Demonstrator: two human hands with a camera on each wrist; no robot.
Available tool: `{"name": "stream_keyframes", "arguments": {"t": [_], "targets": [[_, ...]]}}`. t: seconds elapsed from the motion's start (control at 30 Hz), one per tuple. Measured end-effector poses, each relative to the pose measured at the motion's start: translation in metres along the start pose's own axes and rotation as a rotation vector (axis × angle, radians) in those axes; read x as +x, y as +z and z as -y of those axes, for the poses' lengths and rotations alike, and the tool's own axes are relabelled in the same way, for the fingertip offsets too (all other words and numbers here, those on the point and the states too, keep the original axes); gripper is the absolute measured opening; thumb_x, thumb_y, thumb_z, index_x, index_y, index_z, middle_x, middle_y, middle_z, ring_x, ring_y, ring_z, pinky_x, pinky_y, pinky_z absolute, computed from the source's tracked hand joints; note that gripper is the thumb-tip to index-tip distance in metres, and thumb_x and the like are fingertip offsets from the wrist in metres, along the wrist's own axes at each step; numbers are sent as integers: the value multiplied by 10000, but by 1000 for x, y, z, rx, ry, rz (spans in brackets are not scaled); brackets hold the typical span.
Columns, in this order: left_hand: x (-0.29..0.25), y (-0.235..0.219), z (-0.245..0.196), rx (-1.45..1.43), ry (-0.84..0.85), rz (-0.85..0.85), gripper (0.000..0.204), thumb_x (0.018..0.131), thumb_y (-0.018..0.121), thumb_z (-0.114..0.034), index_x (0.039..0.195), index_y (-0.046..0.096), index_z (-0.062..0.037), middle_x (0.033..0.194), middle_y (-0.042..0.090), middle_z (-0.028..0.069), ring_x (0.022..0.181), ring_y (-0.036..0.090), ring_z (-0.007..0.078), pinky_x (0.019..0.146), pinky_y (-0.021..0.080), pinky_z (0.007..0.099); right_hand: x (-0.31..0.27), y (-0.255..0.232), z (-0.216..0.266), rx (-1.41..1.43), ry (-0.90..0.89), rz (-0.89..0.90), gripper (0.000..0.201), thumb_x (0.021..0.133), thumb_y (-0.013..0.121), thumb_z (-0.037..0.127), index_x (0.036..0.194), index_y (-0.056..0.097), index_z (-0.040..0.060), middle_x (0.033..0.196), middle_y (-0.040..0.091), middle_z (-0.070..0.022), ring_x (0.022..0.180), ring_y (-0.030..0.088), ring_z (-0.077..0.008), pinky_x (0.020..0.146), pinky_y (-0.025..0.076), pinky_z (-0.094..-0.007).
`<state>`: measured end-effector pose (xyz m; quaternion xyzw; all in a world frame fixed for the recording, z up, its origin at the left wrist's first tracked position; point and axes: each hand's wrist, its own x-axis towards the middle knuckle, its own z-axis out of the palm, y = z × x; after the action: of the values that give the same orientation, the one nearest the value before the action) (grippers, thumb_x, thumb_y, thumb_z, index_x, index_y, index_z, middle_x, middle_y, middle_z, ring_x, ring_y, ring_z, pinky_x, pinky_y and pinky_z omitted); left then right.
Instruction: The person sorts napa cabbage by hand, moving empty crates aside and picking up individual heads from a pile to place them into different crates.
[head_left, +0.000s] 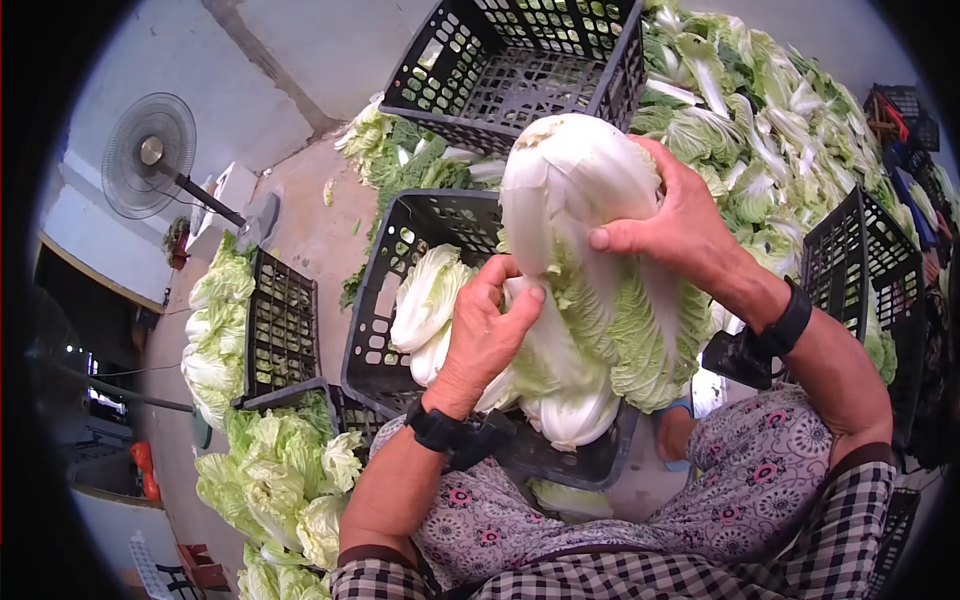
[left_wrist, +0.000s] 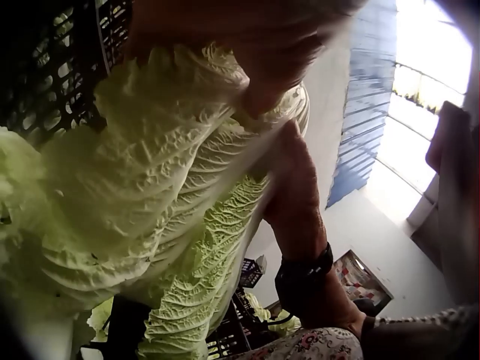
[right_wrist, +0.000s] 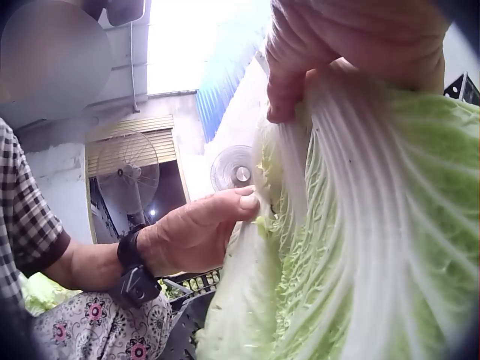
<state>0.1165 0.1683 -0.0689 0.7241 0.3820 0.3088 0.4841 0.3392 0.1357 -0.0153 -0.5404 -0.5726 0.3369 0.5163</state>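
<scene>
A large napa cabbage (head_left: 575,190) is held base up in front of the person, its leafy part hanging down. The right hand (head_left: 672,215) grips its side, thumb across the white ribs; in the right wrist view those ribs (right_wrist: 360,187) fill the right side. The left hand (head_left: 492,325) pinches an outer leaf (head_left: 535,340) between thumb and fingers, left of the cabbage. In the left wrist view, wrinkled green leaves (left_wrist: 202,277) hang below the hands. Behind and below, a black crate (head_left: 372,325) holds more cabbages (head_left: 430,300).
An empty-looking black crate (head_left: 615,85) stands beyond, beside a big heap of cabbages and leaves (head_left: 760,130). More crates stand left (head_left: 283,325) and right (head_left: 868,260). Loose cabbages (head_left: 275,470) lie at the lower left. A standing fan (head_left: 150,152) is at the upper left.
</scene>
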Motion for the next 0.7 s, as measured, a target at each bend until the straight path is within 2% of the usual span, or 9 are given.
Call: {"name": "stream_keyframes", "arguments": {"t": [0.13,0.27,0.33,0.4,0.43,0.53,0.57,0.63,0.7], "targets": [[0,-10,-4,-285,-65,-7,306,800,565,-137,1081,545,-15,942,615,54,857,559,109,785,448,270,-1,-3,11,-156,-23,-41,867,550,846,207,1275,414,11,1099,586,-96,1002,556,-175,911,443,-317],[-1,-9,-15,-406,-73,92,475,773,609,-221,1170,451,-12,868,612,84,796,565,129,738,460,264,2,-10,16,-289,-68,-14,886,541,839,186,1291,400,14,1113,585,-119,1022,558,-202,923,437,-313],[-3,-7,-17,-463,-90,149,560,765,678,-317,1177,434,-28,813,586,81,753,560,131,680,470,262,1,-11,9,-322,-90,-8,883,542,835,180,1292,400,16,1125,583,-130,1036,558,-217,926,436,-314],[-3,-7,-11,-622,-131,224,595,759,706,-368,1171,439,-32,801,575,73,726,558,131,648,476,262,-1,-10,5,-402,-225,-21,868,548,826,162,1289,401,10,1133,582,-133,1042,560,-223,930,436,-315],[-3,-7,-11,-699,-173,210,609,749,721,-406,1159,445,-50,771,543,51,632,536,125,552,469,260,-1,-10,4,-441,-291,-27,861,551,822,154,1287,401,6,1137,582,-135,1045,562,-226,931,436,-316],[-5,-17,-14,-745,-177,142,551,765,716,-365,1145,454,-64,761,524,32,544,496,110,464,436,248,0,-15,12,-435,-310,-19,840,552,815,128,1279,412,13,1130,583,-141,1042,571,-233,926,440,-324],[-4,-19,-18,-767,-121,63,512,768,717,-344,1124,467,-74,744,507,16,502,465,98,424,404,241,1,-18,17,-468,-347,-33,825,552,815,120,1271,421,21,1127,585,-140,1036,576,-240,920,445,-327],[-4,-27,-22,-787,-95,31,456,773,713,-305,1087,487,-63,763,526,16,509,464,80,434,403,233,2,-22,26,-533,-422,-52,797,554,814,102,1256,440,39,1119,588,-138,1026,585,-255,907,456,-335],[-4,-32,-18,-754,-67,40,398,782,700,-265,1055,497,-58,760,537,16,504,461,70,439,402,226,8,-32,25,-738,-669,-93,765,548,815,97,1226,461,55,1116,589,-135,1015,590,-272,890,467,-345]]}}
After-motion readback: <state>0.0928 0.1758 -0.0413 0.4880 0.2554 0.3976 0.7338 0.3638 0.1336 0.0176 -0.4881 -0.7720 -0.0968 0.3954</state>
